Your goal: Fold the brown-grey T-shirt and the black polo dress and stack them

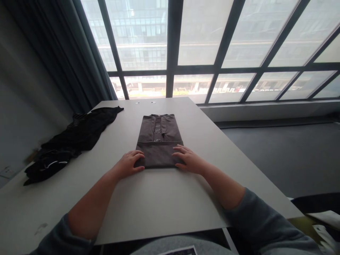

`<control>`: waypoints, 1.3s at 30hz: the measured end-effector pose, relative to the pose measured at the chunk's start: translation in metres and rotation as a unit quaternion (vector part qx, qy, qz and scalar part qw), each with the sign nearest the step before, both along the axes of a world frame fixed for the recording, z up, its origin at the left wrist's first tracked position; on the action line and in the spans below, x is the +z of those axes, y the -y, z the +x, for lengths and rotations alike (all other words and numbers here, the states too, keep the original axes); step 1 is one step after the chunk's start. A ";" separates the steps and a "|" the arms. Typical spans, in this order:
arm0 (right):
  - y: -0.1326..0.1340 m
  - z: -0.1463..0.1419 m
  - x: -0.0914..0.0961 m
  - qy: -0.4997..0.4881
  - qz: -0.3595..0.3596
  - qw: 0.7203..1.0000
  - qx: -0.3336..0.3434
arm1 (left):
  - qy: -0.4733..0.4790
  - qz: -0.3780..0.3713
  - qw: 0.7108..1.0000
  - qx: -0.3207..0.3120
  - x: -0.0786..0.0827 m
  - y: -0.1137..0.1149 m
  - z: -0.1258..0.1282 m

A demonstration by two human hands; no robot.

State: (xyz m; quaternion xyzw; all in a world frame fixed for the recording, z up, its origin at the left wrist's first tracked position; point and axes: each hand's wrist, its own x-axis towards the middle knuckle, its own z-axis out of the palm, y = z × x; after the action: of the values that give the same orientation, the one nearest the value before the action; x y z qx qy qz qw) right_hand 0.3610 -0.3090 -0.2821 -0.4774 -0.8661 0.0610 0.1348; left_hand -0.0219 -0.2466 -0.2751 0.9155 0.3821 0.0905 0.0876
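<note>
A dark brown-grey shirt [159, 152] lies folded into a neat rectangle on the white table [159, 202]. Its lower part is turned up over the front, and a printed patch shows between the folded sides above. My left hand [130, 163] rests at the shirt's near left corner, fingers spread over the edge. On the opposite side, my right hand [189, 160] touches the near right corner, its fingers apart on the cloth. Neither hand grips the fabric.
Dark clothes [77, 136] lie in a loose heap along the table's left side. Large windows [196, 35] stand beyond the far edge, with a dark curtain [61, 46] at the left. Several items, one of them white [325, 233], sit low at the right.
</note>
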 end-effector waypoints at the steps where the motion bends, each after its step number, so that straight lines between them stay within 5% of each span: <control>1: 0.008 0.004 0.004 -0.006 0.005 1.000 0.024 | 0.004 -0.024 0.999 -0.021 0.005 0.004 -0.008; 6: 0.031 0.016 0.018 0.058 -0.027 0.997 -0.046 | -0.006 -0.063 0.998 0.002 0.018 0.017 -0.028; 18: 0.035 0.008 0.022 0.077 -0.042 0.994 -0.071 | -0.052 0.103 0.993 -0.012 0.020 0.028 -0.013; 23: 0.046 0.016 0.025 0.050 -0.078 0.995 -0.049 | -0.076 0.076 0.994 -0.014 0.022 0.048 -0.013; 32: 0.097 0.030 0.038 -0.014 -0.166 0.986 0.006 | -0.055 -0.002 0.996 -0.066 0.031 0.120 -0.018; 39: 0.101 0.023 0.045 0.014 -0.187 0.982 -0.005 | -0.045 -0.063 0.993 -0.087 0.038 0.118 -0.019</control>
State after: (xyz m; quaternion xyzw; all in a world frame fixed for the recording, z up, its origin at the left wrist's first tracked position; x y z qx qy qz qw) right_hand 0.3845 -0.4099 -0.2369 -0.4993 -0.8388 0.2146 0.0317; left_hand -0.0405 -0.3650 -0.2371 0.9411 0.3094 0.0172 0.1350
